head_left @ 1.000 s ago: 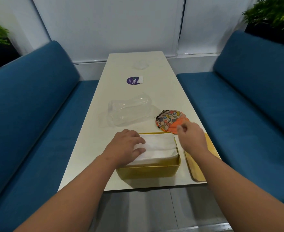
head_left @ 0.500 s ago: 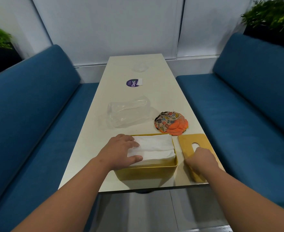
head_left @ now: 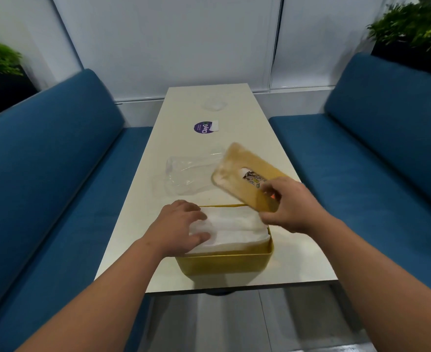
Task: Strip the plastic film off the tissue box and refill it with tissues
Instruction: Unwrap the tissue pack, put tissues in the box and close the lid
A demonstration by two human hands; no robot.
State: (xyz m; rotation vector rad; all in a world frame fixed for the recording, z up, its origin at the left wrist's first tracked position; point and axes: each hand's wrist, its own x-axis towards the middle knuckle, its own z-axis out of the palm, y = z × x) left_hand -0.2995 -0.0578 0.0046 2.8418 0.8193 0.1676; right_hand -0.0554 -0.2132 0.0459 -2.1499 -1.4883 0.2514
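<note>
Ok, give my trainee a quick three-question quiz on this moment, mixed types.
1. True or false: the lid lies flat on the table.
2. The left hand rests on: A) the clear plastic film B) the tissues C) the purple sticker
3. Fill in: the tissues sit inside the yellow ___.

Key: 1. False, the right hand holds it tilted in the air. 2. B. 3. box.

We saw a purple sticker (head_left: 203, 128) on the table (head_left: 237, 102), blue benches (head_left: 44, 158) either side, plants (head_left: 412, 24) behind.
</note>
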